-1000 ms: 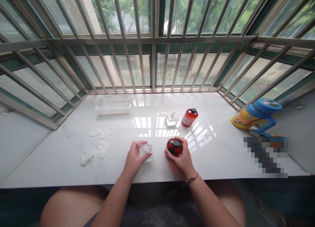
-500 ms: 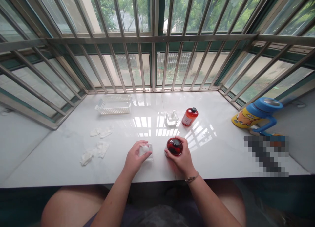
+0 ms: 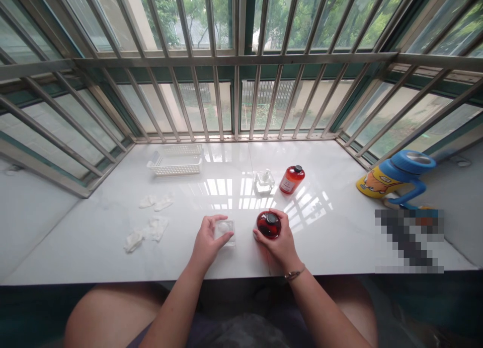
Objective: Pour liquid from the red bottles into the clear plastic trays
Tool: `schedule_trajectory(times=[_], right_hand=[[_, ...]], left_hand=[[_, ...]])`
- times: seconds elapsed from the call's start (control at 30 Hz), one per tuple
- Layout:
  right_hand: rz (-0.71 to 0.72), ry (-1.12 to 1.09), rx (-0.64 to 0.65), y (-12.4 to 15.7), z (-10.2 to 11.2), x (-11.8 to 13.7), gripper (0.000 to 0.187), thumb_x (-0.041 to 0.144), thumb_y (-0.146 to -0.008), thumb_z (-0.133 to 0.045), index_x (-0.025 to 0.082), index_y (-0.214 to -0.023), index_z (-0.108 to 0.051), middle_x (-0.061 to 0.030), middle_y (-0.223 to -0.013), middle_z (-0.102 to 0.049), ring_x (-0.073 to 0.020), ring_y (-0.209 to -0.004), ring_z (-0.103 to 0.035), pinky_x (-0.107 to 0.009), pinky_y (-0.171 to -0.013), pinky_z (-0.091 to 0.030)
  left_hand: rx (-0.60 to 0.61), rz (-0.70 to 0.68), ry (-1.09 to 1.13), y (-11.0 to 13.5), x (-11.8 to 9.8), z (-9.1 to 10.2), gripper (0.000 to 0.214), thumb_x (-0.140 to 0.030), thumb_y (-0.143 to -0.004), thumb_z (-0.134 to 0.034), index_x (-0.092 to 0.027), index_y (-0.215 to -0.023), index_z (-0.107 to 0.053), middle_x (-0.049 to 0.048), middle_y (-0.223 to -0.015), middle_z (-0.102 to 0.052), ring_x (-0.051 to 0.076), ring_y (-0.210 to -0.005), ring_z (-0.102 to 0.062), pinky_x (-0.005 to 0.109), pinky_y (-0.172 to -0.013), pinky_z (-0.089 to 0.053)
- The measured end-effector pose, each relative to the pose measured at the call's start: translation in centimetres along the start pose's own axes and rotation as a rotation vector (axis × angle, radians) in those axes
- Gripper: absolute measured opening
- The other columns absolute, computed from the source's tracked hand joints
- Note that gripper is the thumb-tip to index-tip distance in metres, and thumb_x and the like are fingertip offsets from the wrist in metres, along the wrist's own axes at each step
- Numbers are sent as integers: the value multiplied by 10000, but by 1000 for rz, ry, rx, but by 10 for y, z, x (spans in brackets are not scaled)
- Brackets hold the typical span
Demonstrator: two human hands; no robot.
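My left hand [image 3: 207, 242] is closed around a small clear square bottle [image 3: 225, 230] with a white round cap, standing on the white sill [image 3: 94, 242] near its front edge. My right hand [image 3: 277, 241] wraps a dark red round bottle [image 3: 268, 224] with a black cap, upright on the sill just right of the clear one. The two bottles stand about a hand's width apart.
Farther back stand a second clear square bottle [image 3: 263, 182] and an orange-red bottle [image 3: 292, 179] with a black cap. A white slotted basket [image 3: 174, 162] sits at the back left. Crumpled white wipes [image 3: 145, 231] lie to the left. A blue and yellow jug [image 3: 396, 178] stands at the right.
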State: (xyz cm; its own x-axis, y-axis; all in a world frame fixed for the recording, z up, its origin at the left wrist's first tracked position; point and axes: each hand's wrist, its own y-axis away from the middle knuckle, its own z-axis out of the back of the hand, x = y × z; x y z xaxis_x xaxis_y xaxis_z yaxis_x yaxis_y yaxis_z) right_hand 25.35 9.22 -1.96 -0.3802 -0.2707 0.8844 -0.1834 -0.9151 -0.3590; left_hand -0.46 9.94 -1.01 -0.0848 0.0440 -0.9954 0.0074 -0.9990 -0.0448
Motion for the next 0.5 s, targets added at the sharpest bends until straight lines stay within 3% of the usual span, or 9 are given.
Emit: schedule_trajectory(times=[0.17, 0.33, 0.5], right_hand=[[11, 1, -3, -1, 0, 0, 718, 511, -813, -919, 296, -1387, -544, -105, -1326, -634, -300, -1150, -699, -546, -1063, -612], [6, 3, -7, -1, 0, -1, 722, 512, -804, -925, 296, -1384, -552, -104, -1331, -636, -300, -1149, -702, -531, -1048, -620], [-6, -4, -5, 0, 0, -2, 726, 511, -803, -926, 302, -1390, -554, -95, -1330, -634, -298, -1148, -705, -533, -1061, -614]], left_hand=[[42, -50, -82, -1, 1, 4, 545, -469, -836, -920, -248, -1274, -683, 123, -1371, -723, 332, -1352, -671, 515, -1203, -487], [49, -179, -182, -1, -2, 11, 326, -488, -915, -851, -243, -1124, -797, 140, -1407, -709, 347, -1403, -637, 536, -1230, -481], [-18, -221, -152, 0, -11, 11, 277, -464, -931, -843, -252, -1107, -814, 134, -1383, -706, 332, -1380, -651, 532, -1231, -494]])
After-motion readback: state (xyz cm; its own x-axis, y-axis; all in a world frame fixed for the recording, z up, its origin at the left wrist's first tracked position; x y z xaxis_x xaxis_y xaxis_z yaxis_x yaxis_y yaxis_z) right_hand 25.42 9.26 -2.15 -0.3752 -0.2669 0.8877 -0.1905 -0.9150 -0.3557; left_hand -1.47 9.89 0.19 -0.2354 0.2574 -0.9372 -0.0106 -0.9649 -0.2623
